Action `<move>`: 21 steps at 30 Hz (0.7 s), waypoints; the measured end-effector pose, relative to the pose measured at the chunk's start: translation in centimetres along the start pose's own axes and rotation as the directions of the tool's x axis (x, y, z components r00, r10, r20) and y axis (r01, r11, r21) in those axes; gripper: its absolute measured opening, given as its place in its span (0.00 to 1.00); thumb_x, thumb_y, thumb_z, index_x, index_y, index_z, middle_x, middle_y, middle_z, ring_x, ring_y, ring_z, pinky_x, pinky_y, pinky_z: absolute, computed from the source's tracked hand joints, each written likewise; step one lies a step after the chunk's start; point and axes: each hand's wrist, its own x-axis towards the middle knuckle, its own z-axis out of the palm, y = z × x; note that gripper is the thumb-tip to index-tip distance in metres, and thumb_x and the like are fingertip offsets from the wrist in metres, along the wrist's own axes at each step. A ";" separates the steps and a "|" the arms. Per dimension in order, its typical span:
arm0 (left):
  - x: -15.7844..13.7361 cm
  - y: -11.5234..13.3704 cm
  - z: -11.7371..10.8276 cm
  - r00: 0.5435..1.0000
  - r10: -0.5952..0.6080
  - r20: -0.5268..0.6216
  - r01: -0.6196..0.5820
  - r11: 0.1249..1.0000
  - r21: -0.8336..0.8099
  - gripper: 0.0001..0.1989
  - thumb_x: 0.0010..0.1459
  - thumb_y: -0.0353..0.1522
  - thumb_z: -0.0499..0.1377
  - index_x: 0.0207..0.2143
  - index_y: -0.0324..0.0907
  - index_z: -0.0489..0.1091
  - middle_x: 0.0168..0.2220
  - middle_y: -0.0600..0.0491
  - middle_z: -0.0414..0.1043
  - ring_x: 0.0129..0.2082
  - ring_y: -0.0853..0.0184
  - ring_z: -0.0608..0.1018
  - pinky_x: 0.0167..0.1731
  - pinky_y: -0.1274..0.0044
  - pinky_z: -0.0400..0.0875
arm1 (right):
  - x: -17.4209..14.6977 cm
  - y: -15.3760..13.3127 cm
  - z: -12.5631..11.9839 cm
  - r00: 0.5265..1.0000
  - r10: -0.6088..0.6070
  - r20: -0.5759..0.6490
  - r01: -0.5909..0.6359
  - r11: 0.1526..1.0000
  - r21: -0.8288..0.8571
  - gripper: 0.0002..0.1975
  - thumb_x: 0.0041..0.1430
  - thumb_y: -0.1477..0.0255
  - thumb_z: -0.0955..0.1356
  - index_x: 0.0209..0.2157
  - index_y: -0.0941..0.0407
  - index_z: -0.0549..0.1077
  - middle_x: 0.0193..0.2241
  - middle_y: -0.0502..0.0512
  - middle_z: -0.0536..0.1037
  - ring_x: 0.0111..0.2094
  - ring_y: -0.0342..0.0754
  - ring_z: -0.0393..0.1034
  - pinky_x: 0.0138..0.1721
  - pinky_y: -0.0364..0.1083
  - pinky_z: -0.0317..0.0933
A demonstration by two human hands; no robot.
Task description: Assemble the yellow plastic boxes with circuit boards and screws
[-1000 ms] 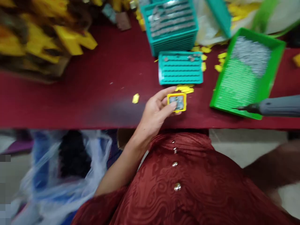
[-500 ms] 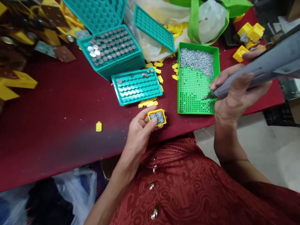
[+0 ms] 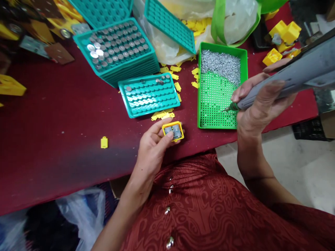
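Note:
My left hand (image 3: 154,141) grips a small yellow plastic case (image 3: 177,134) near the table's front edge, thumb pressed on its inside. The case faces up and shows grey parts within. My right hand (image 3: 258,106) is wrapped round a grey electric screwdriver (image 3: 282,78), its bit pointing down and left over a green perforated tray (image 3: 199,101). Small silver screws (image 3: 221,66) fill the far part of that tray. Whether the bit carries a screw is too small to tell. Several small yellow covers (image 3: 162,114) lie just beyond my left hand.
A teal tray (image 3: 150,99) holds a few coin-like metal discs. Behind it stands a stack of teal trays (image 3: 128,66), the top one full of discs. One yellow cover (image 3: 104,142) lies alone at left. Yellow housings (image 3: 284,35) sit at back right, beside a green bag (image 3: 218,21).
The view has shifted slightly, so most things sit a little further left. Both hands keep their holds, and the screwdriver bit stays over the green tray.

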 end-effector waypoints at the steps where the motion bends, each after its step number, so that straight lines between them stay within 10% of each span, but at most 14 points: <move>1: 0.0 0.0 0.0 1.000 -0.001 -0.003 0.001 1.000 -0.004 0.27 0.50 0.38 0.80 0.50 0.41 0.80 0.44 0.48 0.88 0.37 0.66 0.88 0.33 0.81 0.83 | 0.0 0.1 0.0 1.000 0.001 -0.004 -0.001 1.000 0.009 0.18 0.71 0.52 0.71 0.46 0.52 0.70 0.23 0.40 0.67 0.18 0.32 0.64 0.18 0.35 0.59; 12: -0.4 0.7 0.4 0.996 -0.084 -0.016 0.084 0.996 -0.032 0.28 0.47 0.36 0.81 0.50 0.40 0.80 0.44 0.48 0.88 0.38 0.65 0.89 0.34 0.80 0.84 | -0.2 -0.3 -0.1 0.999 0.019 -0.046 -0.028 0.977 -0.210 0.27 0.67 0.40 0.69 0.45 0.50 0.67 0.21 0.40 0.62 0.16 0.35 0.57 0.17 0.40 0.55; 21: -1.5 1.4 0.8 0.994 -0.108 0.007 0.108 0.991 -0.079 0.21 0.50 0.35 0.79 0.46 0.43 0.81 0.43 0.49 0.88 0.38 0.63 0.89 0.37 0.77 0.84 | 0.9 -2.7 0.8 0.995 0.024 -0.098 -0.016 0.996 0.084 0.23 0.62 0.46 0.76 0.47 0.48 0.77 0.21 0.39 0.66 0.17 0.33 0.60 0.17 0.35 0.57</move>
